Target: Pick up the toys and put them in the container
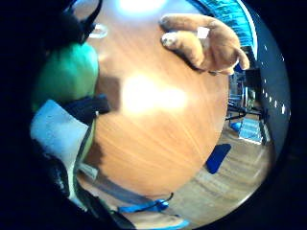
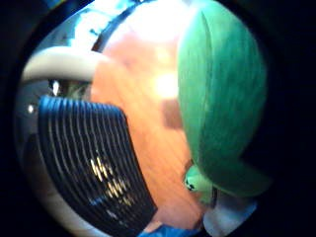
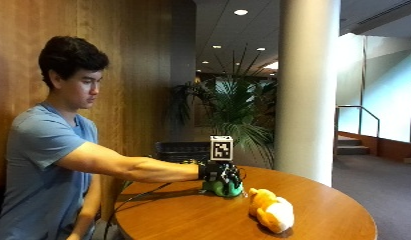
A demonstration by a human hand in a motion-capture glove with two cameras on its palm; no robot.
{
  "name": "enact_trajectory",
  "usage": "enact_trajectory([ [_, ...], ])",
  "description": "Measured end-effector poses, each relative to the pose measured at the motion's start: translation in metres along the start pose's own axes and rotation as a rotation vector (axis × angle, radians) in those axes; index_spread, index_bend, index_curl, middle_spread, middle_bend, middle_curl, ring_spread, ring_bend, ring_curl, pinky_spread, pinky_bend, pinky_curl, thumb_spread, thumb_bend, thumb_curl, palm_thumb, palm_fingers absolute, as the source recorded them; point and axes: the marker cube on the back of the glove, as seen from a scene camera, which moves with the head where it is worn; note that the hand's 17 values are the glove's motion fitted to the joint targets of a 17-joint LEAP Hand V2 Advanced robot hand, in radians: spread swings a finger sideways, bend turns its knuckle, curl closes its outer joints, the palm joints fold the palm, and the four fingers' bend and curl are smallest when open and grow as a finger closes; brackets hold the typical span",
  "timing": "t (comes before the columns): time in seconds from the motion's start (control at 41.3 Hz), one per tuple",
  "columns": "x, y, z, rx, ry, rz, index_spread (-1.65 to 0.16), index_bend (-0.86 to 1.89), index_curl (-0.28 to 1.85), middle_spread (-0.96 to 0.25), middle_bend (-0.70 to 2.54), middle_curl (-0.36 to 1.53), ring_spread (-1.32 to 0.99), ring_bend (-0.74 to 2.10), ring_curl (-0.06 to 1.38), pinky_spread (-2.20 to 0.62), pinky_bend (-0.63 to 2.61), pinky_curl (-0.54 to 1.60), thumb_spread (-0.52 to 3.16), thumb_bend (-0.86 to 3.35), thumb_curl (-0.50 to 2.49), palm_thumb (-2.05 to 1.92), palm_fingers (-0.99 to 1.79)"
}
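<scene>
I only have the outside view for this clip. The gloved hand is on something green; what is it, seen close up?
Observer: The thumb side palm view shows a green plush toy with a small eye, right against the right hand.
Operator: Any container nearby?
Observer: Yes, a black ribbed basket beside the round wooden table.
Operator: Does the yellow toy look different up close?
Observer: The little finger side view shows a brown plush animal with a white tag, lying near the table's edge.

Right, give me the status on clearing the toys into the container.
Done: nothing shows in the black ribbed container so far. In hand: the gloved right hand grips the green toy, low over the round wooden table. Left: binning it, then the yellow plush toy lying on the table.
</scene>
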Motion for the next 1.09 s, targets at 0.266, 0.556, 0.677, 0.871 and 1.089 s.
enact_trajectory([
  [0.266,0.016,-0.005,-0.017,0.049,0.091,0.107,-0.33,0.41,0.22,-0.24,0.57,0.38,-0.32,0.99,0.49,-0.31,1.14,0.27,0.89,0.25,0.63,0.81,0.78],
  [0.556,0.014,0.017,-0.096,0.102,0.056,-0.006,-0.35,0.46,0.30,-0.34,0.60,0.45,-0.41,1.00,0.53,-0.33,1.13,0.30,0.73,0.21,0.72,0.80,0.74],
  [0.677,0.021,0.032,-0.140,0.148,0.123,-0.062,-0.36,0.43,0.32,-0.36,0.59,0.47,-0.42,1.00,0.54,-0.32,1.16,0.32,0.72,0.19,0.75,0.77,0.68],
  [0.871,0.009,0.050,-0.200,0.198,0.115,-0.039,-0.37,0.40,0.35,-0.39,0.57,0.51,-0.43,1.01,0.55,-0.31,1.18,0.33,0.72,0.17,0.79,0.77,0.65],
  [1.089,-0.058,0.075,-0.273,0.268,-0.066,-0.066,-0.38,0.37,0.39,-0.40,0.56,0.55,-0.44,1.02,0.57,-0.30,1.20,0.34,0.73,0.15,0.83,0.76,0.62],
])
